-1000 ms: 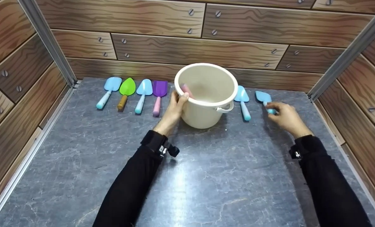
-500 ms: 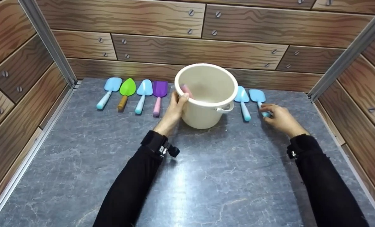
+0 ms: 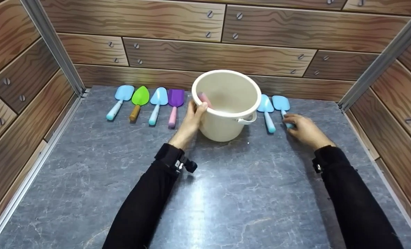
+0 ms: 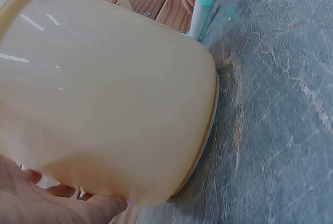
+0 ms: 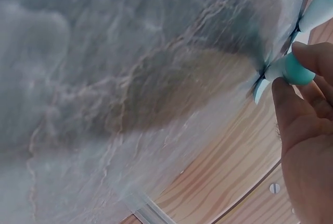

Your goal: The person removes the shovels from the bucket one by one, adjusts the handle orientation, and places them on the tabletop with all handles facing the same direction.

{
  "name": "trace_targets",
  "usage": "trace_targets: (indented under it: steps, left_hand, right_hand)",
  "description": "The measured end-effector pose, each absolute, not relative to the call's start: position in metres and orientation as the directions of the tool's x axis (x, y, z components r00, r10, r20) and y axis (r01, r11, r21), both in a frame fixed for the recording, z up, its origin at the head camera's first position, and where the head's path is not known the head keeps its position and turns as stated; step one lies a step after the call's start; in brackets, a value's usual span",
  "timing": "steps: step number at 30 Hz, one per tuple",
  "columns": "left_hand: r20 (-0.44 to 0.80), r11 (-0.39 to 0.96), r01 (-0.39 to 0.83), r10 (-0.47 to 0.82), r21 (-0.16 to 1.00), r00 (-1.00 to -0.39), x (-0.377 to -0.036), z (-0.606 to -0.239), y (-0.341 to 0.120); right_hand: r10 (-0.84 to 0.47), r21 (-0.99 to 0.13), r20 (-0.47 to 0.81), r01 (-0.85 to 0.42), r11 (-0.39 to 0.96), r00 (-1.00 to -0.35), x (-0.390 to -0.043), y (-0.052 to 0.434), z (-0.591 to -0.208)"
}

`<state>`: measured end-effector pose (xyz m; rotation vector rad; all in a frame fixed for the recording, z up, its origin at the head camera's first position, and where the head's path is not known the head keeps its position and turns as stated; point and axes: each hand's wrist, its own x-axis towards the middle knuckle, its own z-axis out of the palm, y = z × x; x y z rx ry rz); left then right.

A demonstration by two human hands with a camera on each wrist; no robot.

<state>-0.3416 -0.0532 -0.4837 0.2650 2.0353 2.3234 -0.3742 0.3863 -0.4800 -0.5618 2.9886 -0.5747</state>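
Blue shovel (image 3: 282, 105) handle pinched in right hand (image 3: 304, 130); left hand (image 3: 191, 121) gripping bucket (image 3: 226, 103), pink handle inside head-view only.

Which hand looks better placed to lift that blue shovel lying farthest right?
The right hand: it probably suits best, since its fingers already pinch the blue shovel by its handle, while the left hand grips the bucket rim.

Long black sleeves are worn on both arms, reaching right down to the wrists. The left hand (image 3: 190, 121) and right hand (image 3: 304, 129) are left bare. A small black device is strapped at each wrist, over the cuff.
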Motion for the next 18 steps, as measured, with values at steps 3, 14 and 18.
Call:
trace_targets:
  steps: [3,14,18]
  left_hand:
    - [0.093,-0.119,0.077,0.141,0.990,-0.986,-0.341,-0.483,-0.053]
    - [0.099,-0.140,0.078,0.149,0.987,-0.984,-0.341,-0.483,-0.053]
    - [0.108,-0.153,0.084,0.154,0.985,-0.982,-0.341,-0.484,-0.054]
  right_hand:
    - [-0.354,-0.366,0.012,-0.334,0.869,-0.935,-0.374,0.387,-0.480]
    - [-0.315,-0.423,0.021,-0.294,0.857,-0.949,-0.374,0.380,-0.471]
    - [-0.319,-0.474,0.037,-0.297,0.829,-0.947,-0.374,0.373,-0.460]
